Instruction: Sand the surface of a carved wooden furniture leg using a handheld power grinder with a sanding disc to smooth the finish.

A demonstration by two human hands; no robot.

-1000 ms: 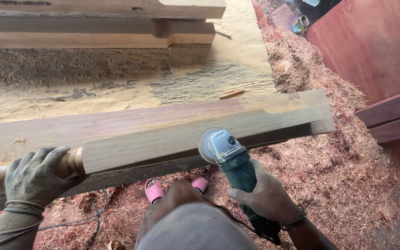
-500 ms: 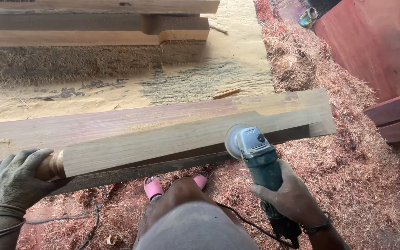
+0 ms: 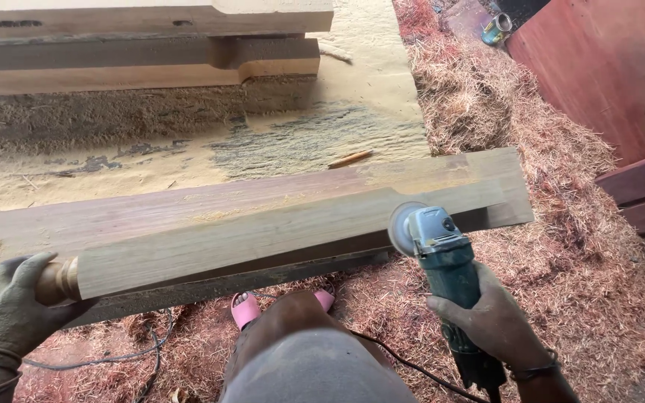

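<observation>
Gripping the grinder (image 3: 442,254) and beam's knob (image 3: 57,280), both hands' fingers (image 3: 449,304) stay clenched amid shavings (image 3: 561,261).

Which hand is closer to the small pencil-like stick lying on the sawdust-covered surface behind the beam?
The right hand. It grips the angle grinder just below and right of the stick. The gloved left hand holds the beam's rounded end far off at lower left.

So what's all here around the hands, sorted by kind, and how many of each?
Hands: 2, the left hand gloved on the beam's rounded end, the right hand bare on the grinder
Angle grinder: 1
Long wooden beams: 3, one being sanded, two stacked behind
Pink sandals: 2
Pencil: 1
Total: 9
</observation>
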